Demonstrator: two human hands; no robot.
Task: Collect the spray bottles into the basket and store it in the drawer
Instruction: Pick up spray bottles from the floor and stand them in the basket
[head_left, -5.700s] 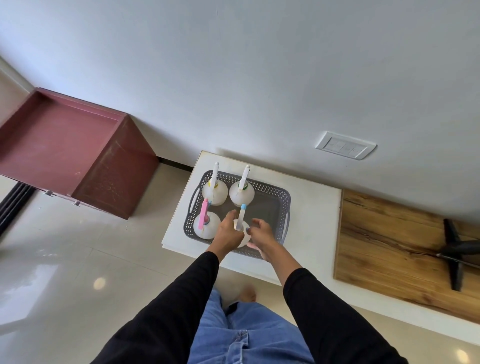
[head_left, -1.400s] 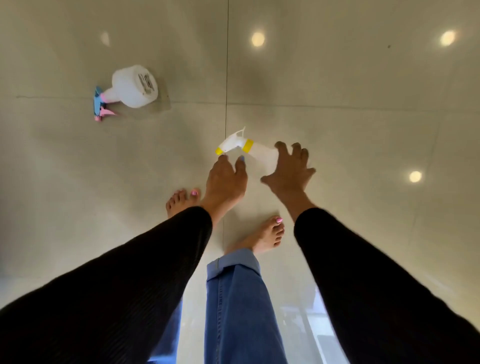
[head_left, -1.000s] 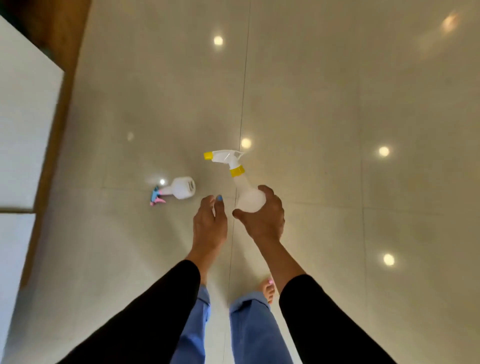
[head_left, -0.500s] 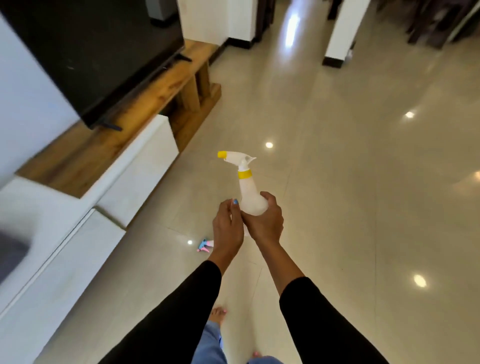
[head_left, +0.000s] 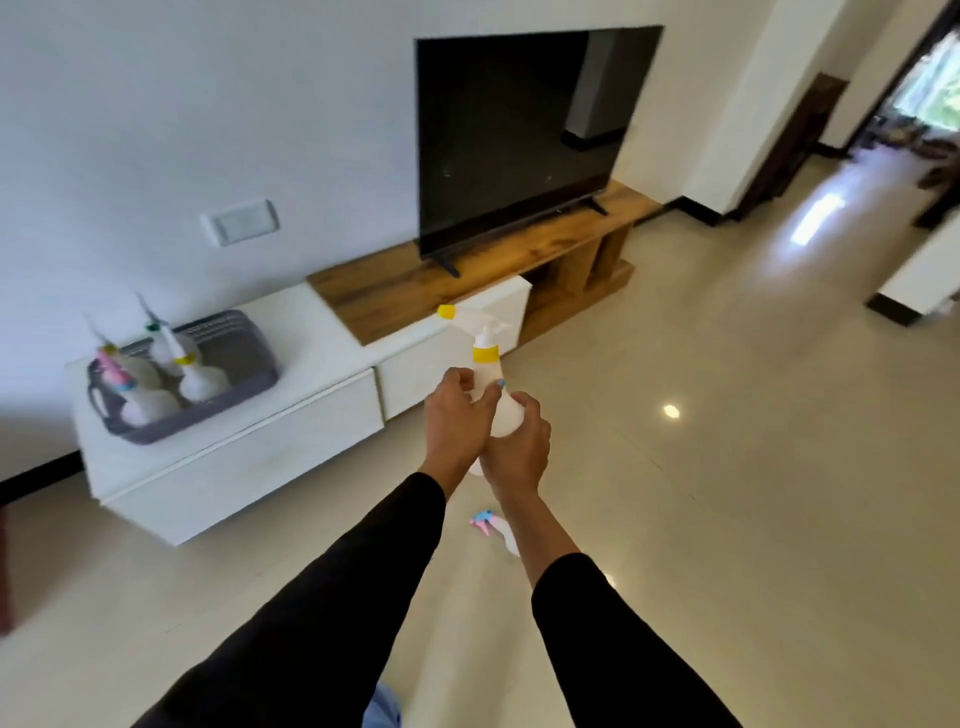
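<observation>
Bottle (head_left: 496, 395) upright in both my hands — right hand (head_left: 517, 449) round its base, left hand (head_left: 454, 418) gripping its neck.

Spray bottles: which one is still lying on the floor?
The pink-and-blue-nozzled bottle, partly hidden behind the right forearm. The yellow-collared bottle is in both hands; the others stand in the grey basket.
</observation>
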